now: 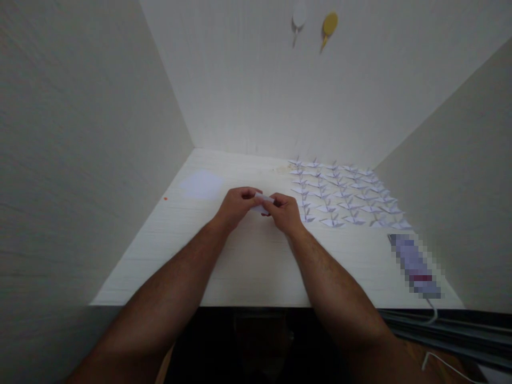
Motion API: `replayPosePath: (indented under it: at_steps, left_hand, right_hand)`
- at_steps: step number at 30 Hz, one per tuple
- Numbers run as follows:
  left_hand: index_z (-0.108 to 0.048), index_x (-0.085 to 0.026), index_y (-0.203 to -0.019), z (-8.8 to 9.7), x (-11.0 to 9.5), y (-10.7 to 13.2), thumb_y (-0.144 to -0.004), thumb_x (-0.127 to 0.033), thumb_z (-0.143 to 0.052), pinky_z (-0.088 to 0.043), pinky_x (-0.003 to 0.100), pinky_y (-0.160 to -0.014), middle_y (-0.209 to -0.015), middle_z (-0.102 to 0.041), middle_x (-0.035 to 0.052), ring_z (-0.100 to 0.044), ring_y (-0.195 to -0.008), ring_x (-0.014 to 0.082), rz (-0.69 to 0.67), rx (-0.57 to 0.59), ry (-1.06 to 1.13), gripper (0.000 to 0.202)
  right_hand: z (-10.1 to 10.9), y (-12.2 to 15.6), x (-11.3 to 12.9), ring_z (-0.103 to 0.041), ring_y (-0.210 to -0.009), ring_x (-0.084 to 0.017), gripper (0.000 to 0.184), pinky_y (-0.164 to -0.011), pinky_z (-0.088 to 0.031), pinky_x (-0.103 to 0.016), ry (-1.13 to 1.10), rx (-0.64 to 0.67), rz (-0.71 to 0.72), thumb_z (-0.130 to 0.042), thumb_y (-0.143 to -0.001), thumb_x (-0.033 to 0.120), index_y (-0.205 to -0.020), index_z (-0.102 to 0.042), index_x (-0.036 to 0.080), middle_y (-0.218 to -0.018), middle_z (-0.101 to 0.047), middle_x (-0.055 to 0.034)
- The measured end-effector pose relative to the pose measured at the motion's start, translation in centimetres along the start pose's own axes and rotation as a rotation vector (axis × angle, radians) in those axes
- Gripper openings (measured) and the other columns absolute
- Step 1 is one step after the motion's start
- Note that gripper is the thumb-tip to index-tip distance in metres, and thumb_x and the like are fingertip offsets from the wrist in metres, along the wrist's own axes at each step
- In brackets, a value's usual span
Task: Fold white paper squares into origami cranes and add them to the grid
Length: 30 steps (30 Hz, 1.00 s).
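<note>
My left hand (pixel 237 205) and my right hand (pixel 283 212) meet over the middle of a white desk (pixel 248 272). Both pinch a small folded piece of pale paper (pixel 264 199) between fingertips, held just above the desktop. Only a narrow strip of the paper shows between the fingers. To the right of my right hand lie several rows of folded paper cranes (pixel 344 194), pale lilac, standing on the desk.
A flat pale paper sheet (pixel 201 184) lies at the back left, a small red dot (pixel 165 199) near it. A blurred-out oblong object (pixel 416 265) with a white cable lies at the right front. Walls enclose the desk on three sides; two hooks (pixel 316 21) hang on the back wall.
</note>
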<state>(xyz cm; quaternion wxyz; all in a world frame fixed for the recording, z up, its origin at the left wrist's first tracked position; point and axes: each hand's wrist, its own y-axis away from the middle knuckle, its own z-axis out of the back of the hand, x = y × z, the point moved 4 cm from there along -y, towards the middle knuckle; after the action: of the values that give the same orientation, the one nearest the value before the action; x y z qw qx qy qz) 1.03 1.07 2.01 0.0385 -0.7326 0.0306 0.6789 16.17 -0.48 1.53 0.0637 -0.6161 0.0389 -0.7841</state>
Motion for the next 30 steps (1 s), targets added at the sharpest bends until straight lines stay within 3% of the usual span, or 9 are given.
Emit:
replayPosePath:
  at_steps: [4, 10, 13, 23, 30]
  left_hand:
    - [-0.066, -0.015, -0.058, -0.1, 0.0, 0.1, -0.060, -0.024, -0.078, -0.041, 0.026, -0.060, -0.094, -0.070, 0.0053, -0.055, -0.063, 0.0097, -0.037, -0.037, 0.001, 0.015]
    - [-0.070, -0.015, -0.065, -0.3, -0.4, 0.2, -0.058, -0.025, -0.076, -0.042, 0.027, -0.059, -0.078, -0.069, 0.0036, -0.052, -0.058, 0.0106, 0.010, -0.107, 0.020, 0.013]
    - [-0.068, -0.015, -0.065, -0.2, -0.4, 0.3, -0.057, -0.026, -0.076, -0.041, 0.027, -0.057, -0.075, -0.068, 0.0041, -0.052, -0.059, 0.0117, 0.016, -0.130, 0.005, 0.016]
    - [-0.057, -0.016, -0.057, 0.3, 0.7, -0.3, -0.058, -0.029, -0.076, -0.034, 0.025, -0.050, -0.055, -0.055, -0.0017, -0.049, -0.050, 0.0096, 0.057, -0.128, 0.078, 0.023]
    - [-0.055, -0.016, -0.057, 0.1, 0.8, -0.2, -0.057, -0.028, -0.077, -0.037, 0.025, -0.050, -0.055, -0.053, -0.0023, -0.051, -0.051, 0.0104, 0.101, -0.113, 0.123, 0.024]
  right_hand:
    - [-0.2, 0.1, 0.1, -0.059, -0.050, -0.012, 0.028, -0.046, -0.041, -0.021, 0.024, 0.025, 0.005, -0.068, -0.077, 0.043, -0.067, -0.066, 0.017, -0.052, -0.060, 0.0012]
    - [-0.6, 0.0, -0.3, -0.066, -0.053, -0.015, 0.036, -0.043, -0.039, -0.020, 0.018, 0.000, -0.051, -0.070, -0.077, 0.044, -0.057, -0.056, 0.018, -0.051, -0.061, -0.0006]
    - [-0.7, 0.0, -0.2, -0.067, -0.054, -0.015, 0.030, -0.045, -0.044, -0.020, -0.008, 0.012, -0.068, -0.068, -0.079, 0.039, -0.060, -0.058, 0.018, -0.054, -0.063, -0.0010]
    - [-0.6, 0.1, 0.4, -0.064, -0.050, -0.013, 0.025, -0.045, -0.044, -0.020, -0.155, 0.048, -0.113, -0.069, -0.075, 0.036, -0.061, -0.058, 0.017, -0.054, -0.066, -0.0016]
    - [-0.4, 0.2, 0.4, -0.062, -0.046, -0.013, 0.026, -0.044, -0.042, -0.020, -0.184, 0.043, -0.167, -0.070, -0.073, 0.036, -0.060, -0.057, 0.018, -0.047, -0.062, -0.0001]
